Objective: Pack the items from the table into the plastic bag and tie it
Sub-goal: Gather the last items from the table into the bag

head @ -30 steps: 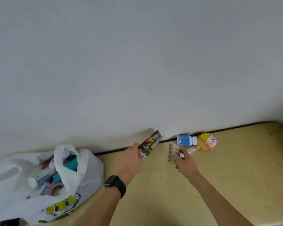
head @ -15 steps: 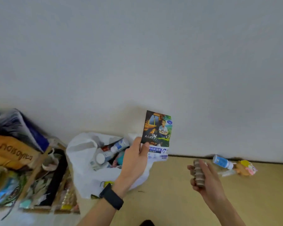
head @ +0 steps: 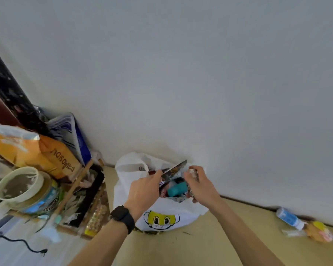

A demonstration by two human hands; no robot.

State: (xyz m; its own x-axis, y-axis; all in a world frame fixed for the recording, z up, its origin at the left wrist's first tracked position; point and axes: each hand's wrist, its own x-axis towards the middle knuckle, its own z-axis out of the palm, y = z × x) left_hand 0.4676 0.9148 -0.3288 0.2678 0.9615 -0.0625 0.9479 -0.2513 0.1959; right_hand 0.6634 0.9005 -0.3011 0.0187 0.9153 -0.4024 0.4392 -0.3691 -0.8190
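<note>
A white plastic bag point(head: 161, 217) with a yellow cartoon face stands open on the wooden table against the wall. Inside it a teal object point(head: 176, 189) and other packed items show. My left hand point(head: 144, 191), with a black watch on the wrist, holds a flat printed packet point(head: 174, 169) edge-on over the bag's mouth. My right hand point(head: 201, 186) is over the bag's right rim, closed on a small stack of round pieces point(head: 192, 172). On the table at the far right lie a blue-labelled white bottle point(head: 289, 218) and a yellow and pink packet point(head: 320, 231).
Left of the bag a wooden crate point(head: 79, 189) holds clutter. An orange bag point(head: 37, 152), a blue and white bag point(head: 75, 135) and a round tub point(head: 21, 185) stand beyond it. A black cable point(head: 17, 244) lies at the lower left. The white wall rises right behind the table.
Both hands have moved left from the items by the wall to the bag's mouth. The packet, held upright half a second ago, is tipped edge-on over the opening.
</note>
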